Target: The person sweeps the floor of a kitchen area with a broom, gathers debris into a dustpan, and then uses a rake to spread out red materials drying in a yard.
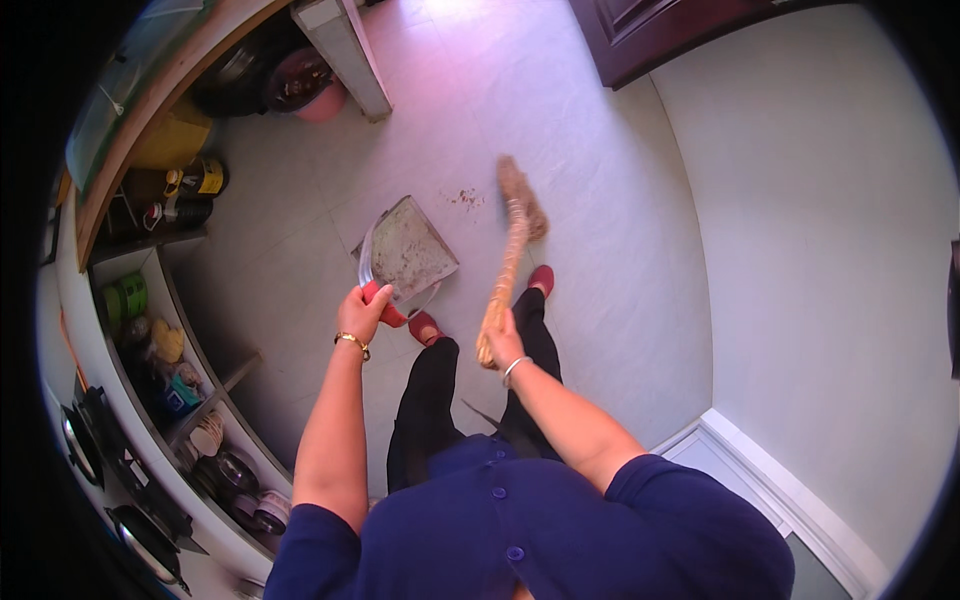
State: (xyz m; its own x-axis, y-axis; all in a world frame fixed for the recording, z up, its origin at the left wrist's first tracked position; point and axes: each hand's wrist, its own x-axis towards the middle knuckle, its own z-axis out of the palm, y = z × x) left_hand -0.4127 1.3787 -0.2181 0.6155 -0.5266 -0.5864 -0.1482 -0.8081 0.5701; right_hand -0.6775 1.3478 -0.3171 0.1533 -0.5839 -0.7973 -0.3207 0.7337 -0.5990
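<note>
My left hand (362,314) is closed round the red grip of a dustpan (408,250), whose worn metal pan rests on the floor in front of my left foot. My right hand (504,342) grips the woven straw handle of a short broom (514,250). The broom's brown bristles are on or just over the floor, right of the pan, and look slightly blurred. Between pan and bristles lies a small patch of brown debris (464,199).
Open shelves (222,395) with jars and dishes line the left, below a counter. Dark bottles (200,180) and a pink bucket (322,103) stand on the floor there. A grey wall (810,220) rises at right, with a dark door (660,40) at the far end.
</note>
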